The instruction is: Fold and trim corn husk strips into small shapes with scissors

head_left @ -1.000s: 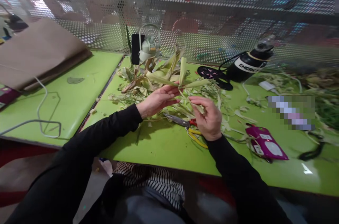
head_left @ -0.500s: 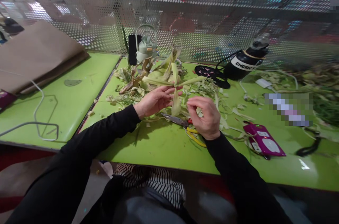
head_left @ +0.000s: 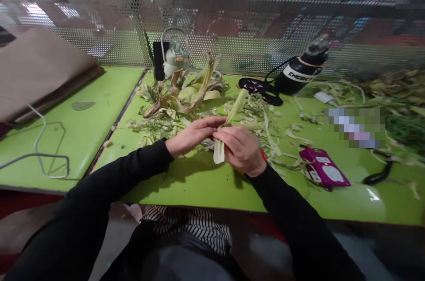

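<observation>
Pale green strips of corn husk (head_left: 236, 106), joined at a centre, are between my two hands above the table. My left hand (head_left: 195, 135) comes from the left, with its fingertips closed on the husk near its centre. My right hand (head_left: 241, 147) pinches the husk from the right, knuckles up. One strip hangs down between the hands, and another points up and away. Under my hands lie the shears, almost wholly covered; a bit of blade and a red part (head_left: 264, 155) show.
Behind my hands lies a heap of dried husks (head_left: 195, 93) with scraps around it. A pale green bottle (head_left: 174, 59), a phone (head_left: 159, 60) and a black bottle (head_left: 299, 75) stand near the perforated screen (head_left: 206, 20). A purple device (head_left: 324, 167) lies right; brown paper (head_left: 43, 68) left.
My right hand has moved left and closed on the husk, which was held crosswise by my left hand. The strips have turned, and the shears are now mostly covered.
</observation>
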`<state>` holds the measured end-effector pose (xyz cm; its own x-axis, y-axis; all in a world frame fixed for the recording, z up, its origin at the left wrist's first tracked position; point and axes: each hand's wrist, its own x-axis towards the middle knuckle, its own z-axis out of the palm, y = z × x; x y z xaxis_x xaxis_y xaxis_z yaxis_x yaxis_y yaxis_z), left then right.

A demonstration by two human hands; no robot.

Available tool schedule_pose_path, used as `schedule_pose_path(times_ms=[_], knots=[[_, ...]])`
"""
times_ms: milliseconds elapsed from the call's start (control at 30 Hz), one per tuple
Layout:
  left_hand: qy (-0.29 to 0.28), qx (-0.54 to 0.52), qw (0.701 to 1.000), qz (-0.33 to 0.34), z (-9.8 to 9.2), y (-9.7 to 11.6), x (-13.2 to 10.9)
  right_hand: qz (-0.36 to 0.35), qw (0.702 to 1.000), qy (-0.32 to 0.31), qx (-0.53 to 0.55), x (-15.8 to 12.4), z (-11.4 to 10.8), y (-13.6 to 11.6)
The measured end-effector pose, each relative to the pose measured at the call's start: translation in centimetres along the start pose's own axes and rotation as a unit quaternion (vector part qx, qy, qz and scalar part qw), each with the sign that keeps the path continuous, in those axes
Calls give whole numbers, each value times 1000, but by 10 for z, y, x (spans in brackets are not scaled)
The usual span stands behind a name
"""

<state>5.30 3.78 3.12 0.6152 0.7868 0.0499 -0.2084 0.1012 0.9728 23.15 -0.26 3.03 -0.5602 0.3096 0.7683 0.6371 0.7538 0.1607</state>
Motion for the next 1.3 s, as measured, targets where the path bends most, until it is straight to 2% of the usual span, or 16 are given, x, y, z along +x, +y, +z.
schedule_pose_path(times_ms=[100, 200, 267, 367, 467, 567, 667, 733, 767, 800, 867, 933, 967, 1067, 1167, 1300], knots=[[1, -139, 986, -89, 3, 3, 2, -24, 1000, -3, -2, 2, -2, 0], [3, -200, 972, -123, 5, 7, 3, 6, 998, 29, 49, 2, -3, -1], [29, -211, 967, -136, 5, 10, 4, 57, 993, 55, 83, 1, -3, -1], [40, -203, 968, -140, 4, 18, 3, 180, 975, 91, 90, -1, -2, 2], [3, -183, 973, -142, 2, 23, 0, 313, 939, 96, 103, -4, 2, 7], [-17, -162, 976, -146, 3, 23, -2, 411, 889, 54, 194, -6, 5, 10], [26, -154, 980, -125, 4, 20, -1, 464, 834, 1, 298, -5, 6, 8], [72, -155, 980, -99, 3, 20, 1, 462, 814, -62, 347, -3, 5, 6], [92, -150, 980, -88, 2, 20, 3, 446, 818, -100, 350, -1, 3, 4], [107, -138, 981, -79, 1, 20, 4, 420, 836, -132, 329, 0, 2, 3], [125, -79, 987, -65, -1, 18, 6, 334, 906, -150, 213, 1, -1, 1], [129, 23, 991, -42, -2, 15, 7, 217, 969, -108, 50, 1, -4, 0], [122, 84, 988, -29, -3, 14, 7, 160, 984, -77, -21, 1, -5, 0], [69, 260, 963, -7, -4, 11, 4, 71, 990, -23, -116, 2, -6, 3], [24, 354, 935, 3, -4, 14, 0, 95, 993, -31, -66, 1, -3, 8], [0, 313, 949, 22, -2, 16, -3, 216, 974, -62, 16, 0, -1, 9]])
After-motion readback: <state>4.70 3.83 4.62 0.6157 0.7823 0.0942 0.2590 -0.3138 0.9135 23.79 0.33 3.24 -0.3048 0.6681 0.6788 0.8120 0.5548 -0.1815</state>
